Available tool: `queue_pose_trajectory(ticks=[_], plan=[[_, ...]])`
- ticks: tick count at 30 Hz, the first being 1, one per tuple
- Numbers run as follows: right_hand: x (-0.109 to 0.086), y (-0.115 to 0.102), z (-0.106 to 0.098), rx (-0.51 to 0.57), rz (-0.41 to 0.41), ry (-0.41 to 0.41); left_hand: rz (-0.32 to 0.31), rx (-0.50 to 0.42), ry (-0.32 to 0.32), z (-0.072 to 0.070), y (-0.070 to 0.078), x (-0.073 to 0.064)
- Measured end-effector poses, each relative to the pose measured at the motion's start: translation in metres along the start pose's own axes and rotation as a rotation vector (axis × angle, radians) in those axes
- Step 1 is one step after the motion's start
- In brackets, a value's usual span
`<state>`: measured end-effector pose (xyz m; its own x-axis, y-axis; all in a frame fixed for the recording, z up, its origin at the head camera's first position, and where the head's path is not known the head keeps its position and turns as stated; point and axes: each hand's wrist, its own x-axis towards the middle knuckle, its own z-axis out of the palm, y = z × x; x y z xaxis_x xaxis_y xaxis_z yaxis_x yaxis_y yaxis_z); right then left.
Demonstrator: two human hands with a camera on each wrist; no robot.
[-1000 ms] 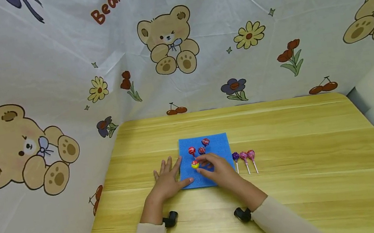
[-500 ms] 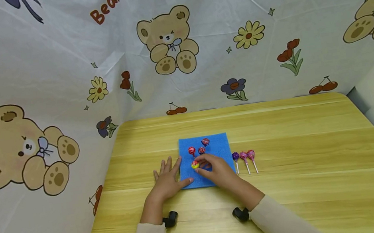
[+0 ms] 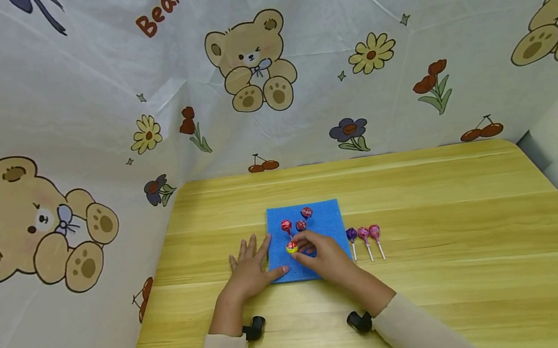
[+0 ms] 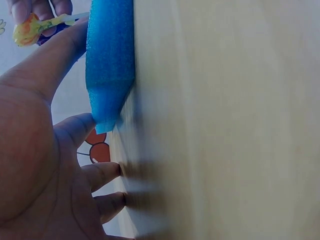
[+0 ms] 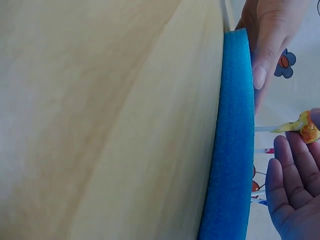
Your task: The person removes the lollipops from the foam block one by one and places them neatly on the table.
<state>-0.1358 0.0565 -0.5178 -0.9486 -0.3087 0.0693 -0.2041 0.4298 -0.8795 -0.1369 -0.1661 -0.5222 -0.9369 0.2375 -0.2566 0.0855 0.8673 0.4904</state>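
Observation:
A yellow lollipop [image 3: 291,248] stands on its white stick in a blue foam block [image 3: 277,215]. My right hand [image 3: 328,255] pinches its candy head between thumb and forefinger. In the right wrist view the stick of this yellow-orange lollipop [image 5: 308,131] meets the foam's top face. My left hand [image 3: 247,272] is spread at the block's left side, thumb over the front left corner, other fingertips down by the edge and on the table. Behind the yellow one, a red lollipop [image 3: 286,225] and two darker red lollipops [image 3: 306,212] stand in the foam.
Right of the block, a purple lollipop [image 3: 351,234] and two pink lollipops [image 3: 375,231] lie in a row on the wooden table [image 3: 455,232]. A white cloth [image 3: 310,19] printed with bears and flowers hangs behind the table and along its left side.
My right wrist has shifted slightly left, with thumb and forefinger staying at the yellow lollipop's head. My left hand and the other lollipops keep their places.

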Motion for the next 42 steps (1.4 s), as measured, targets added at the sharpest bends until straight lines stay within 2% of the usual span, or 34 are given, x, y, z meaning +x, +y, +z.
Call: queue_pose_trajectory(ticks=[27, 42], plan=[[-0.006, -0.016, -0.012, 0.063, -0.004, 0.067, -0.008, -0.003, -0.002, 0.0, 0.001, 0.0], [-0.012, -0.013, -0.021, 0.049, 0.011, 0.105, -0.009, 0.006, 0.001, 0.002, -0.001, 0.001]])
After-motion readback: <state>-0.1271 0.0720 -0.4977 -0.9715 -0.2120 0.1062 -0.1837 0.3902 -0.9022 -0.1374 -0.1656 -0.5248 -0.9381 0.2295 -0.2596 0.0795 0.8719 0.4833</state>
